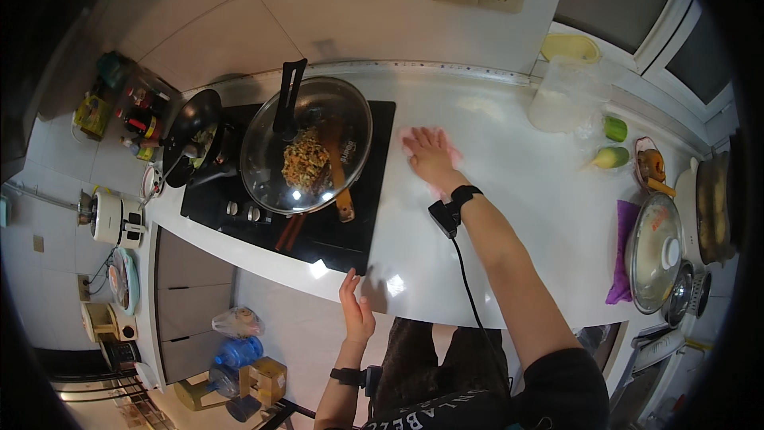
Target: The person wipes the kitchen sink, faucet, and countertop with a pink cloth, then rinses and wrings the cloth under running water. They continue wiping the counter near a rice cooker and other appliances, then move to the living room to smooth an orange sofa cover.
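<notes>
My right hand (430, 156) presses a pink cloth (452, 152) down on the white countertop (513, 191), just right of the black cooktop (382, 131). Its fingers are spread over the cloth, and the palm hides most of it. My left hand (358, 310) hangs near the counter's front edge, with nothing in it and the fingers raised. On the cooktop, a pan under a glass lid (352, 107) contains chopped food (305, 161), seen through the glass. Across the pan's front lies a wooden spatula (345, 206), its upper part under or behind the lid.
A dark wok (194, 113) with a ladle stands at the left, near sauce bottles (142, 125). Toward the right are a translucent container (561, 101), cut green vegetables (612, 157), a purple cloth (622, 251) and a lidded pot (650, 275). A black cable (468, 286) trails from my right wrist.
</notes>
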The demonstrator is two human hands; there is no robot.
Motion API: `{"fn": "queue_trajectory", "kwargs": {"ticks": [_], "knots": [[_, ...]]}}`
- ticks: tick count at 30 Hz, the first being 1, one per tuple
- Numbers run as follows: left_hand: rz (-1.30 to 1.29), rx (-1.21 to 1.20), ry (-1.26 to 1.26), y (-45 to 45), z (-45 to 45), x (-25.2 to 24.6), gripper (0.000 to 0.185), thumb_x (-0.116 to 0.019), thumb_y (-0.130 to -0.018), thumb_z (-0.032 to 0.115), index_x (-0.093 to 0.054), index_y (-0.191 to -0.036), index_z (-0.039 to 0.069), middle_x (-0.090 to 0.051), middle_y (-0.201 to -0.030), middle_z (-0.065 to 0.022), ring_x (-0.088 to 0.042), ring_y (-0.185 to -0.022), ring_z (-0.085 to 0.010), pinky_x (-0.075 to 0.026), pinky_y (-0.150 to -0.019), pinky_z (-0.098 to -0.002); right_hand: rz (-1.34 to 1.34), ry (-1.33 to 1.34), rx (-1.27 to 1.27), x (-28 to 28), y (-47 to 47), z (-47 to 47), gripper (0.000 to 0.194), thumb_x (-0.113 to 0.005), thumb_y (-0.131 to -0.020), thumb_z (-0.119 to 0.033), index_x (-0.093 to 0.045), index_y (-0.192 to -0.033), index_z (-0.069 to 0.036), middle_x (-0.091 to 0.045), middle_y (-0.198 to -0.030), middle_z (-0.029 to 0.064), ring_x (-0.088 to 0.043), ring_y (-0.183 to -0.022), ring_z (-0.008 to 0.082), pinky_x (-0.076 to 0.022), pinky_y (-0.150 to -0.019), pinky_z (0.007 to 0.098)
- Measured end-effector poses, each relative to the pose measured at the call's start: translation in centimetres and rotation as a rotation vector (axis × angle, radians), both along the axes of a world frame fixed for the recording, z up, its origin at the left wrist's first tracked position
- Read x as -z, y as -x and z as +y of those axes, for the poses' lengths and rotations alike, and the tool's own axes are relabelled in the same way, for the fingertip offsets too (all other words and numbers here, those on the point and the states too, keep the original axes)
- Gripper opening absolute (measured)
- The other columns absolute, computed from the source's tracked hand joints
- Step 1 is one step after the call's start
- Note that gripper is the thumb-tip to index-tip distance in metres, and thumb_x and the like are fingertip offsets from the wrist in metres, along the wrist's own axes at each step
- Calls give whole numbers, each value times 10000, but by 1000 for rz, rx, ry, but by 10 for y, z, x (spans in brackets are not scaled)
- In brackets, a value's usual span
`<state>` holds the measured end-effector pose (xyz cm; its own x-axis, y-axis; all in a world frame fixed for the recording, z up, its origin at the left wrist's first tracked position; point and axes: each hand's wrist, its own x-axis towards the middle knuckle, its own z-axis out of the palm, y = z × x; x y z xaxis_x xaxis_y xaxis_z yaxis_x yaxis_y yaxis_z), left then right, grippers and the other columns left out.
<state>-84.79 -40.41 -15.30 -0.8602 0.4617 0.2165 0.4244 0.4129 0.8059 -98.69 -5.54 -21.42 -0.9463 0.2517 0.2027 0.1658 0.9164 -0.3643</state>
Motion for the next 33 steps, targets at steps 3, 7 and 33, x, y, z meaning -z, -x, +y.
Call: {"fn": "queue_trajectory", "kwargs": {"ticks": [3,7,33], "knots": [[-33,26,13,22,-6,-1,410,-357,-971,243,-410,-1277,-25,-368,-1397,-231,-357,-1283,-370,-276,-1067,-442,35,-30,-253,-5,2,-21,386,-516,-857,-124,-549,-1240,-151,-511,-1297,76,-404,-1270,266,-214,-1105,499],[-64,33,-20,47,2,-3,410,-348,-966,236,-423,-1261,-39,-372,-1392,-231,-362,-1279,-372,-273,-1065,-436,44,115,-619,-20,-65,-71,307,-521,-846,-75,-607,-1124,-173,-587,-1149,32,-486,-1177,224,-259,-1098,430],[245,16,283,125,32,34,246,-468,-912,152,-549,-1059,-29,-521,-1191,-180,-442,-1148,-351,-256,-1037,-468,331,164,407,-45,10,23,342,-557,-775,-81,-561,-1117,-82,-526,-1189,160,-511,-1053,362,-440,-861,442]]}}
